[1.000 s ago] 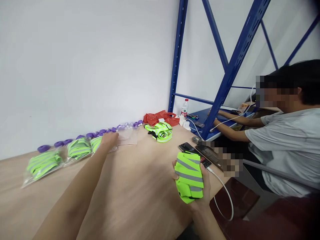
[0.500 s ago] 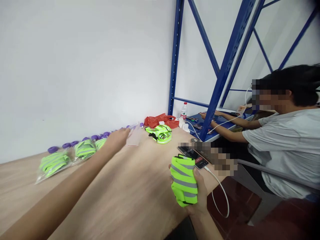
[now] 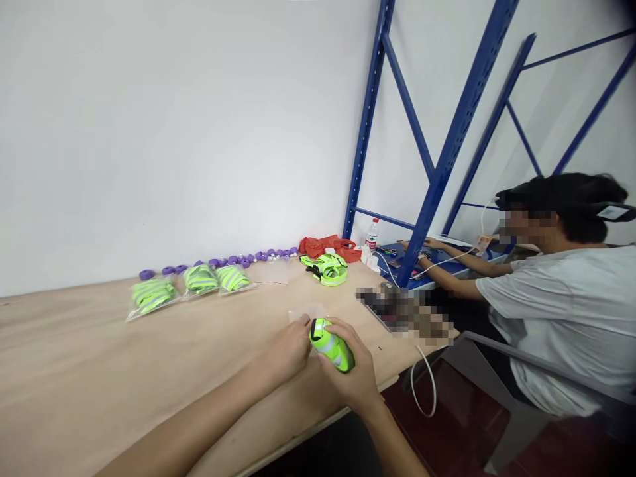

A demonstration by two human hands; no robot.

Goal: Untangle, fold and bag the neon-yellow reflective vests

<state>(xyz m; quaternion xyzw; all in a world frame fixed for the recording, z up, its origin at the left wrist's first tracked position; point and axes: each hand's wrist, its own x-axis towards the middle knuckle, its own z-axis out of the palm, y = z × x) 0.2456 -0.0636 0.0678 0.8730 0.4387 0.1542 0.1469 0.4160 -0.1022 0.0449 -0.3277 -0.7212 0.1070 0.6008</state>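
Observation:
My right hand (image 3: 355,364) is wrapped round a folded neon-yellow reflective vest (image 3: 332,348) with grey stripes and a black edge, held above the wooden table. Close beside it, my left hand (image 3: 293,344) is closed on a clear plastic bag (image 3: 304,311), whose far part shows beyond the fingers. The left fingertips are partly hidden, right by the near end of the vest. Farther back lies a loose, unfolded reflective vest (image 3: 328,269) with black straps. To the left, several folded vests (image 3: 153,293) rest in clear bags.
Along the wall runs a row of small purple rolls (image 3: 213,263). A flat clear bag (image 3: 273,273), a red plastic bag (image 3: 328,246) and a water bottle (image 3: 372,235) are at the back. Blue rack posts (image 3: 442,159) stand right; a seated person (image 3: 561,318) works there.
My left hand has drawn back from the far bags with a clear bag, toward my right hand. The folded vest has turned and moved left. The view has shifted.

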